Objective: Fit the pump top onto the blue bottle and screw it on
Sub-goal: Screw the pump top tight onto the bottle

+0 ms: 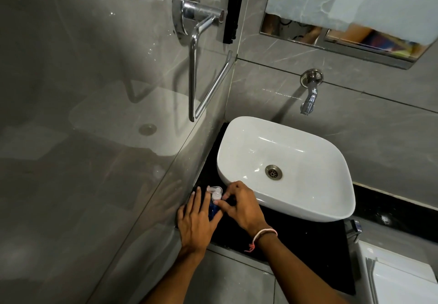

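Observation:
A small blue bottle (212,209) stands on the black counter (296,235) in the corner left of the basin. A clear plastic pump top (215,192) sits on its neck, nozzle pointing left. My left hand (194,220) wraps the bottle's body from the left and hides most of it. My right hand (241,205) pinches the pump top's collar with thumb and fingertips from the right. A pink thread band circles my right wrist.
A white basin (308,197) with a metal drain (273,172) fills the counter to the right. A chrome tap (309,101) juts from the wall above it. A chrome towel holder (196,50) hangs on the left wall. A white fixture (400,277) sits at lower right.

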